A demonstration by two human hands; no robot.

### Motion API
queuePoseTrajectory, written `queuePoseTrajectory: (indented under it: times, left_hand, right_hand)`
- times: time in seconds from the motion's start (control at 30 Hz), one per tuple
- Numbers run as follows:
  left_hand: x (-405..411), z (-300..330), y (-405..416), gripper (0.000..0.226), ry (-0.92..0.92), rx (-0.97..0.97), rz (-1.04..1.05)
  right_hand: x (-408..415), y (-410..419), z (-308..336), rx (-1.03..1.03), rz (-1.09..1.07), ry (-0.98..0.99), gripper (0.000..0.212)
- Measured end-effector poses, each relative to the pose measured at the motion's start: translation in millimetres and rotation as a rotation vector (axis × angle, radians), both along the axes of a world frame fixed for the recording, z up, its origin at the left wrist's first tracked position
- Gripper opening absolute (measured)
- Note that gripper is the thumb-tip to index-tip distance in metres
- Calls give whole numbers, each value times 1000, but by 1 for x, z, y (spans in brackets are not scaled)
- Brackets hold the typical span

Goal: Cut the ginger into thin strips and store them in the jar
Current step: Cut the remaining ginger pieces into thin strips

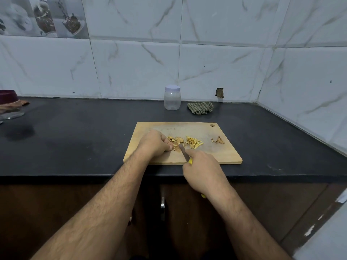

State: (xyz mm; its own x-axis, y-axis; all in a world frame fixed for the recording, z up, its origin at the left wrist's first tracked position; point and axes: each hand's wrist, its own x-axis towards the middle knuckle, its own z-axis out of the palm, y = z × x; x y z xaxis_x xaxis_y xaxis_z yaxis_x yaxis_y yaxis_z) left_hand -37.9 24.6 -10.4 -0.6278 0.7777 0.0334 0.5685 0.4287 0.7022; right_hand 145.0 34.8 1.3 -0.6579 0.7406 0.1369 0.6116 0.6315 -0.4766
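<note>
A wooden cutting board lies on the black counter. Ginger slices sit at its middle, with a pile of thin ginger strips just right of them and some peel scraps further right. My left hand rests on the board with curled fingers, its fingertips pinching ginger pieces beside the blade. My right hand grips the yellow-handled knife, whose blade points toward the slices. A clear plastic jar with a white lid on stands behind the board by the wall.
A crumpled checked cloth lies right of the jar. A glass container with a dark lid stands at the far left of the counter. Tiled walls close the back and right side. Cabinet doors are below the counter edge.
</note>
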Motion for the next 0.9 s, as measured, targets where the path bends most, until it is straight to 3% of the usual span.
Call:
queuePoseTrajectory:
  times: [0.13, 0.4, 0.63, 0.9]
  left_hand:
    - [-6, -5, -7, 14, -131, 139, 54]
    - [-3, -17, -10, 20, -31, 265, 168]
    - [0, -15, -13, 22, 12, 265, 187]
    - [1, -15, -14, 16, 12, 280, 195]
  right_hand:
    - [-1, -5, 0, -81, 6, -9, 38]
    - [11, -4, 15, -296, -24, -51, 23]
    - [-10, -17, 9, 18, -26, -80, 40]
    - [-28, -12, 3, 105, -56, -161, 39]
